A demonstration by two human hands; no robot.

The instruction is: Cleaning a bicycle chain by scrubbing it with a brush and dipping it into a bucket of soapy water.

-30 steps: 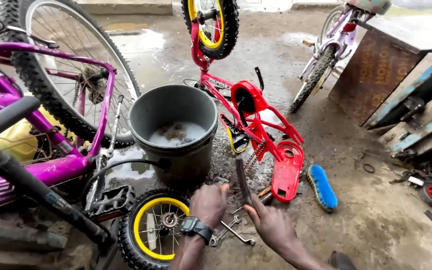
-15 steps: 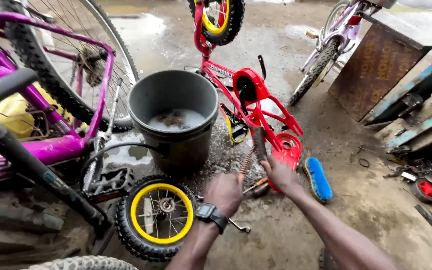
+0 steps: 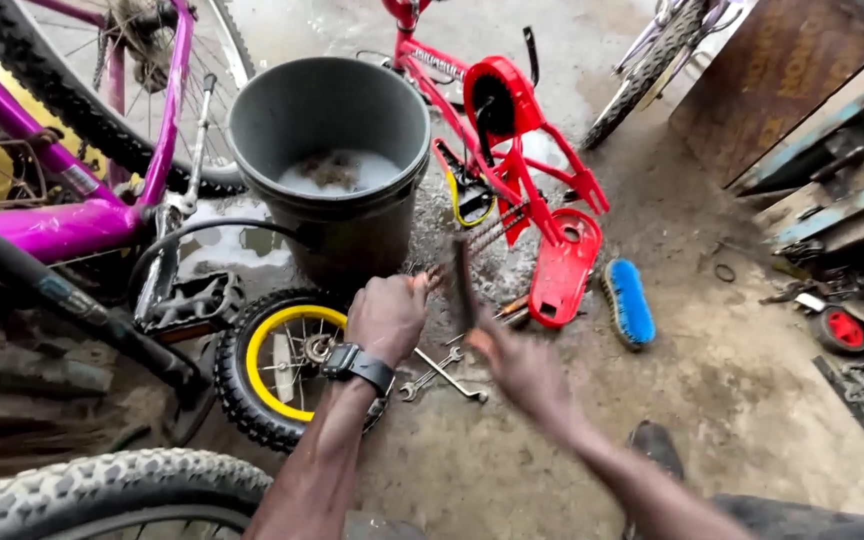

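Head view shows the left hand [image 3: 387,318], a black watch on its wrist, closed around a thin rusty-looking tool [image 3: 457,262] at centre frame, just below the grey bucket [image 3: 330,130] of sudsy water. Blurred right hand [image 3: 514,362] sits just right of it, gripping a dark upright handle [image 3: 465,285]; its fingers I cannot tell clearly. Wrenches [image 3: 440,372] lie on the wet floor between the hands, beside a small yellow-rimmed wheel [image 3: 277,365].
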